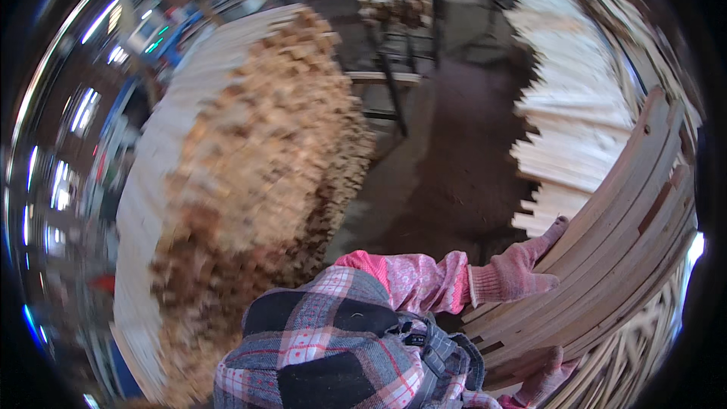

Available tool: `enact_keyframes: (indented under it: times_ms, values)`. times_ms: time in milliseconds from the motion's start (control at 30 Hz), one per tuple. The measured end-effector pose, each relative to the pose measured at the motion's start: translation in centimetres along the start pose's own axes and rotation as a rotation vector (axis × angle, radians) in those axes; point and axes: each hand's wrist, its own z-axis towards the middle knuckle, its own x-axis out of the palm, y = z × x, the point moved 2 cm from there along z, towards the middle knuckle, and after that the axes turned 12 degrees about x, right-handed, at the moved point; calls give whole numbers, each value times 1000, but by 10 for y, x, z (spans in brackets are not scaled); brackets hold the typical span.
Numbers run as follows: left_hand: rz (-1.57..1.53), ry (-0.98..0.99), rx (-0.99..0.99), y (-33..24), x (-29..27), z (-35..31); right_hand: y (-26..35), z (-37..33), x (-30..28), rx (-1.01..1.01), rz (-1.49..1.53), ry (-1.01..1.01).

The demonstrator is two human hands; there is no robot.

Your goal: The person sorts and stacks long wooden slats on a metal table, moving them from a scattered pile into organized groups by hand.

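Note:
My left hand (519, 269), in a pink knit glove, grips the left edge of a bundle of long wooden boards (606, 235). Its thumb lies over the top face while another finger reaches along the side. On the opposite edge, low in the view, my right hand (541, 382) in a similar glove holds the same boards; part of it is cut off or hidden. The boards lie side by side, and fisheye distortion makes them look curved. Their near ends come close to my body.
A tall stack of wood strips (265, 129) stands left, its ends facing the aisle. Another pile of pale strips (568, 83) lies at the right, beyond the boards. Thin loose slats (628, 356) are at lower right. Farther off, a metal stand (390, 68) carries more wood. Dark floor (469, 136) runs between.

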Motion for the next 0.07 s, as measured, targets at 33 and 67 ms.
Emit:
enact_keyframes:
  times_ms: [33, 67]
  values:
    - [69, -80, 70, -21, -5, -12, 7, 16, 8, 43, -31, 109]
    - [136, -163, 143, -40, -7, -24, 14, 35, 16, 79, -73, 220]
